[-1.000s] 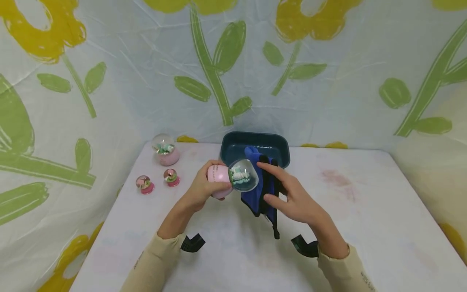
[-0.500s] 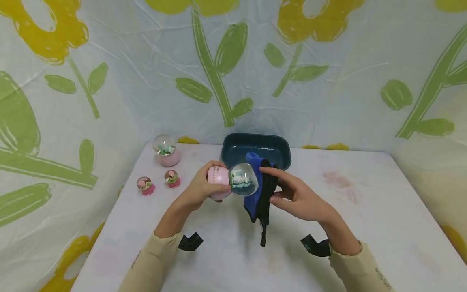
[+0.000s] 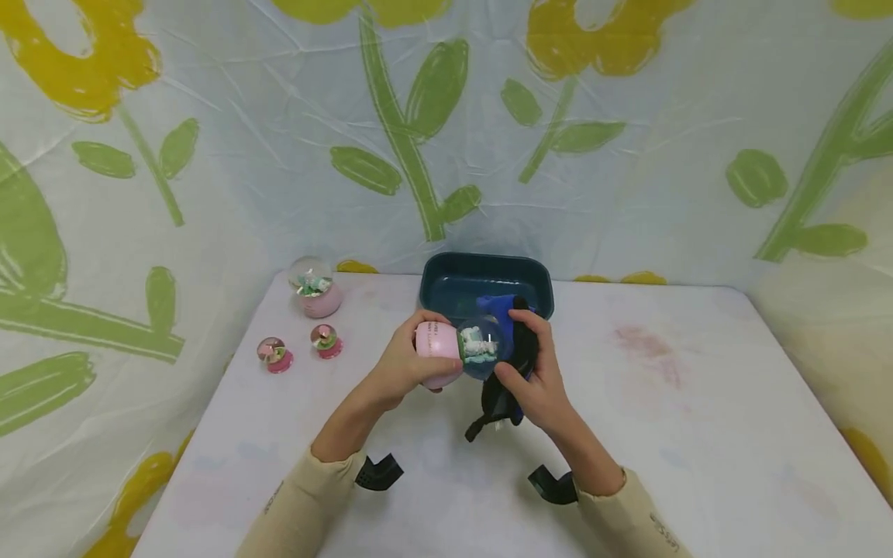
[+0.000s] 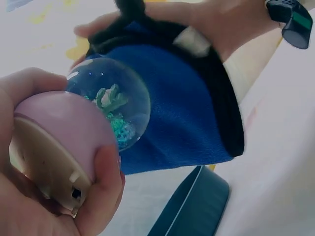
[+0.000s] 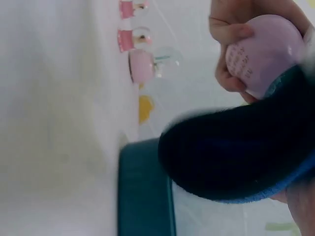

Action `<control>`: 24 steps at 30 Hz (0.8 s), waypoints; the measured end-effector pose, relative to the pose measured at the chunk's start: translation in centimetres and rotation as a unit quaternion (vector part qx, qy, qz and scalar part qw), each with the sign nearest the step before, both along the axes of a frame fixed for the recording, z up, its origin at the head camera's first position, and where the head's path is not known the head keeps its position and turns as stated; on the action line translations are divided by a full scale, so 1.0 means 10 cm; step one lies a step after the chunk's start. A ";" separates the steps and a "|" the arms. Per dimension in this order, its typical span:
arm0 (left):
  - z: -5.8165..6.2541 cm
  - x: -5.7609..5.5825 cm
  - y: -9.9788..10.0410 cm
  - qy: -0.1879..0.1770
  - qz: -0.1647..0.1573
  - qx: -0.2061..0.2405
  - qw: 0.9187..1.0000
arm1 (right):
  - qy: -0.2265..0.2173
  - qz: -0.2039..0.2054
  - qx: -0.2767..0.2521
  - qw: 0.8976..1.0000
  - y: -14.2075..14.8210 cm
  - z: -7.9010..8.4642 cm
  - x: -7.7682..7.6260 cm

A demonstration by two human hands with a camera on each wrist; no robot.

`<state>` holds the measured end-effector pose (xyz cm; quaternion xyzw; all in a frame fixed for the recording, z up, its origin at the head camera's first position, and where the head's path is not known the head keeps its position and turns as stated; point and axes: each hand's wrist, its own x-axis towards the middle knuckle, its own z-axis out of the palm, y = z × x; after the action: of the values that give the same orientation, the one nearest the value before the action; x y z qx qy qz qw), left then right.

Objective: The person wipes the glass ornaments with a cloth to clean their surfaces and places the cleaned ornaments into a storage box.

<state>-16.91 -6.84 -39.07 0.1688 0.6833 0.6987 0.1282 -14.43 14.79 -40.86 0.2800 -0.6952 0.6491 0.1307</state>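
The left hand (image 3: 405, 363) is clamped round the pink base of a snow globe (image 3: 438, 349), and I have the globe tipped on its side in the air, with its glass dome (image 3: 480, 347) facing the right hand. The right hand (image 3: 540, 372) has its fingers and thumb bent round a blue cloth (image 3: 497, 305) with black edging, bringing it up against the dome; I cannot tell how firmly the cloth presses on the glass.

Beyond both hands stands a dark green tray (image 3: 453, 291). Off to the left of the left hand, two small globes (image 3: 275, 355) (image 3: 325, 341) stand on the white table (image 3: 628, 434), and a larger globe (image 3: 321, 304) stands farther from me behind them.

I judge this to be the wiping step, with the dome being the part in work. For the next move I would keep the left grip steady on the base, wrap the cloth farther round the glass and turn the globe against it, pressing lightly, since smooth glass could slip.
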 end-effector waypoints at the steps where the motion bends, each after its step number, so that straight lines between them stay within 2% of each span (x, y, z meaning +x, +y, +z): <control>1: 0.00 0.01 0.00 0.003 0.006 -0.004 1.000 | -0.004 -0.004 -0.009 1.000 -0.02 -0.01 0.01; 4: 0.01 0.04 0.01 0.007 0.014 -0.015 1.000 | -0.007 -0.026 -0.016 1.000 -0.08 -0.03 0.05; 10: -0.01 0.06 0.05 0.012 0.004 -0.019 1.000 | 0.032 -0.082 -0.021 0.996 -0.08 -0.10 0.06; 13: -0.02 0.04 0.03 0.016 -0.010 -0.014 1.000 | 0.070 -0.091 -0.018 0.993 -0.09 -0.13 0.06; 16: -0.04 0.00 -0.01 0.006 -0.044 0.006 0.999 | 0.139 -0.096 0.007 0.986 -0.10 -0.15 0.07; 18: -0.04 -0.02 -0.04 -0.015 -0.073 0.019 0.997 | 0.203 -0.102 0.049 0.973 -0.10 -0.14 0.06; 20: -0.06 -0.05 -0.06 -0.048 -0.105 0.037 0.993 | 0.274 -0.106 0.098 0.951 -0.08 -0.10 0.05; 24: -0.10 -0.09 -0.06 -0.114 -0.146 0.069 0.980 | 0.409 -0.115 0.186 0.886 -0.05 0.02 -0.02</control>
<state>-17.81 -7.40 -40.04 0.1943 0.5822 0.7327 0.2940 -14.58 14.26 -40.70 0.4578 -0.7154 0.3163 0.4225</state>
